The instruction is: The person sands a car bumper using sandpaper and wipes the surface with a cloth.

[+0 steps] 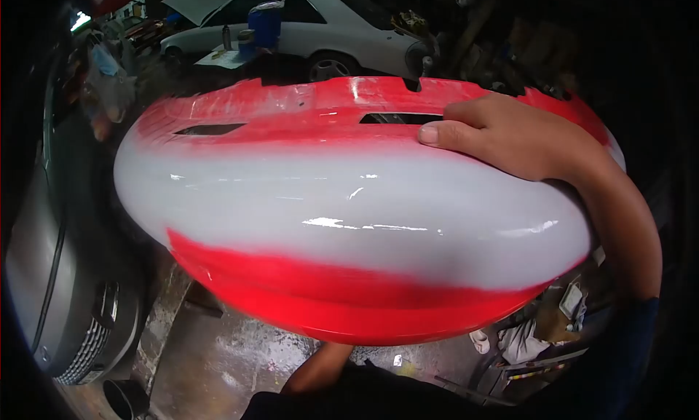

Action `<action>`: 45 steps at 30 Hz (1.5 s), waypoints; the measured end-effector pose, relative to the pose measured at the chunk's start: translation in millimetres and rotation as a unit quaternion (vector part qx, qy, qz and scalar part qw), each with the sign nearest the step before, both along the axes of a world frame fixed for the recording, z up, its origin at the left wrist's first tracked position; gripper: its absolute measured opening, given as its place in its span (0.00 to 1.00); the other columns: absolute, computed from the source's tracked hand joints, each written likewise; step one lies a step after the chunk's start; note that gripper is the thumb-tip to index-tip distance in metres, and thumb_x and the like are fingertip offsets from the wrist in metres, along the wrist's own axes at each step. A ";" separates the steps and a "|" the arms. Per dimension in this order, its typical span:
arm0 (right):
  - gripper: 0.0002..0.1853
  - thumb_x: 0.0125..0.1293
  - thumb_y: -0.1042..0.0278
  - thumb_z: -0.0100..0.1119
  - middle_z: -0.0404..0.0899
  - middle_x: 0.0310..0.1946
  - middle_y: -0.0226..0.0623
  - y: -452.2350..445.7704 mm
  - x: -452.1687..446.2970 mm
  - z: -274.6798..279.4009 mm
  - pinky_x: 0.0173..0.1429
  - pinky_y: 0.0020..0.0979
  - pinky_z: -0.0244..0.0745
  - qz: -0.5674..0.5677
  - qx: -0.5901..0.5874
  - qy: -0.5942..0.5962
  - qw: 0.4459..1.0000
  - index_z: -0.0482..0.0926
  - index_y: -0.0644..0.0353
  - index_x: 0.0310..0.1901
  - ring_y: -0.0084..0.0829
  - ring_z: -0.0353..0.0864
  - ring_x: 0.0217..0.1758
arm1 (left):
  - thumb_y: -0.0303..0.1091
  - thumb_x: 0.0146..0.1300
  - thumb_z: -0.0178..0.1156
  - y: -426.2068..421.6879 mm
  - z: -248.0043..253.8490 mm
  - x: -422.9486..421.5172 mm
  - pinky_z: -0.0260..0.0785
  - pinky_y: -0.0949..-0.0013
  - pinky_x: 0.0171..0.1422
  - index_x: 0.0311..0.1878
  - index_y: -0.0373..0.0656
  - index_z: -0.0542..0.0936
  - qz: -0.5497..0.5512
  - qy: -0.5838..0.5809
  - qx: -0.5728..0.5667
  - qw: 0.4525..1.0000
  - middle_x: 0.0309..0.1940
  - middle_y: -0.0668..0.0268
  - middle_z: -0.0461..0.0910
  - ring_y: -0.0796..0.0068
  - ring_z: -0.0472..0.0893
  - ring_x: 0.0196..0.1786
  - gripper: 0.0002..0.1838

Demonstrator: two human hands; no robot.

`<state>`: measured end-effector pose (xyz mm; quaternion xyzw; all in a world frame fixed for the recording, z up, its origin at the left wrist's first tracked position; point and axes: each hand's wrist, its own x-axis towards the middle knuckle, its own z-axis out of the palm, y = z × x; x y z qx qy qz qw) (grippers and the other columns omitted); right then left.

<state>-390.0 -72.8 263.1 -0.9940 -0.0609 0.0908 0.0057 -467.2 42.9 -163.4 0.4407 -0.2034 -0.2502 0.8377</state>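
A car bumper (pixel 291 191) spans the middle of the head view, its broad band grey-white and glossy, with red along the upper edge and the underside. Slots are cut through the red upper part. My right hand (pixel 506 132) grips the upper right of the bumper, thumb lying on the red surface beside a slot and the other fingers mostly out of sight behind the edge. From below, my left forearm (pixel 320 367) reaches up under the bumper; the left hand itself is hidden behind it, so its fingers do not show.
A pale car (pixel 291 27) with a raised hood stands behind, a blue container (pixel 265 27) in front of it. On the left is a grey car's front end (pixel 73 303). A dark bucket (pixel 125 399) sits low left; cloths (pixel 520 343) and clutter lie at lower right.
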 end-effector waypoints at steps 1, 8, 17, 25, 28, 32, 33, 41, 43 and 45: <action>0.44 0.71 0.24 0.47 0.86 0.48 0.58 4.8 -13.2 2.3 0.61 0.44 0.77 -0.021 -0.001 0.006 1.000 0.86 0.67 0.54 0.49 0.86 0.54 | 0.37 0.68 0.70 3.5 2.4 -3.7 0.66 0.62 0.73 0.66 0.38 0.76 -0.003 -0.007 -0.001 1.000 0.61 0.65 0.80 0.72 0.76 0.65 0.27; 0.44 0.70 0.24 0.49 0.88 0.42 0.56 27.1 -67.3 3.6 0.54 0.40 0.80 -0.062 0.014 -0.056 0.996 0.86 0.68 0.54 0.47 0.89 0.45 | 0.37 0.67 0.71 35.7 17.6 -26.0 0.66 0.62 0.73 0.66 0.38 0.76 -0.040 -0.040 -0.006 0.998 0.61 0.65 0.80 0.71 0.76 0.66 0.28; 0.48 0.69 0.22 0.50 0.88 0.43 0.54 111.0 -38.4 7.5 0.52 0.38 0.82 -0.179 0.027 -0.094 0.979 0.84 0.69 0.59 0.42 0.90 0.43 | 0.37 0.66 0.72 146.2 24.7 22.1 0.66 0.61 0.73 0.66 0.38 0.76 -0.061 -0.065 -0.049 0.995 0.62 0.65 0.80 0.71 0.76 0.66 0.29; 0.42 0.74 0.28 0.48 0.87 0.50 0.54 201.8 25.4 25.3 0.60 0.36 0.78 -0.263 0.018 -0.179 0.948 0.82 0.67 0.62 0.42 0.87 0.54 | 0.37 0.65 0.74 276.6 29.9 106.7 0.67 0.61 0.73 0.67 0.37 0.76 -0.036 -0.053 -0.063 0.996 0.62 0.65 0.80 0.70 0.77 0.66 0.30; 0.42 0.74 0.29 0.49 0.87 0.50 0.54 217.7 41.9 25.3 0.60 0.36 0.78 -0.294 0.010 -0.187 0.937 0.82 0.67 0.62 0.42 0.87 0.54 | 0.37 0.64 0.74 307.9 23.1 133.5 0.67 0.60 0.73 0.67 0.37 0.77 -0.057 -0.048 -0.058 0.996 0.62 0.65 0.80 0.70 0.77 0.66 0.30; 0.41 0.74 0.30 0.49 0.87 0.50 0.54 216.4 62.1 22.2 0.60 0.36 0.78 -0.332 0.016 -0.189 0.924 0.82 0.67 0.62 0.42 0.87 0.53 | 0.37 0.64 0.74 329.3 18.9 177.4 0.67 0.60 0.73 0.67 0.37 0.77 -0.090 -0.047 -0.039 0.994 0.62 0.65 0.80 0.70 0.77 0.66 0.31; 0.41 0.74 0.30 0.49 0.87 0.50 0.54 196.7 69.2 23.3 0.60 0.36 0.78 -0.343 0.022 -0.185 0.921 0.82 0.67 0.62 0.42 0.87 0.53 | 0.37 0.63 0.75 319.6 22.5 190.9 0.67 0.60 0.73 0.67 0.37 0.77 -0.098 -0.048 -0.031 0.994 0.62 0.65 0.80 0.70 0.77 0.66 0.31; 0.40 0.74 0.32 0.50 0.87 0.50 0.53 151.2 114.7 11.8 0.60 0.36 0.78 -0.411 0.044 -0.173 0.894 0.82 0.67 0.62 0.41 0.87 0.53 | 0.37 0.62 0.76 316.3 26.6 294.6 0.67 0.60 0.73 0.67 0.37 0.77 -0.148 -0.054 0.010 0.987 0.63 0.64 0.80 0.70 0.77 0.66 0.32; 0.39 0.74 0.32 0.51 0.87 0.50 0.53 139.3 130.8 8.2 0.60 0.36 0.78 -0.426 0.047 -0.167 0.888 0.82 0.67 0.62 0.41 0.87 0.53 | 0.37 0.62 0.76 315.0 28.9 322.0 0.67 0.60 0.73 0.67 0.37 0.77 -0.150 -0.053 0.018 0.987 0.63 0.64 0.80 0.70 0.77 0.66 0.32; 0.39 0.74 0.33 0.51 0.87 0.50 0.53 124.3 142.8 6.4 0.60 0.36 0.78 -0.442 0.053 -0.157 0.882 0.82 0.67 0.62 0.41 0.87 0.53 | 0.37 0.62 0.76 311.9 31.1 345.6 0.67 0.59 0.73 0.67 0.37 0.77 -0.152 -0.047 0.028 0.987 0.63 0.64 0.80 0.69 0.77 0.66 0.32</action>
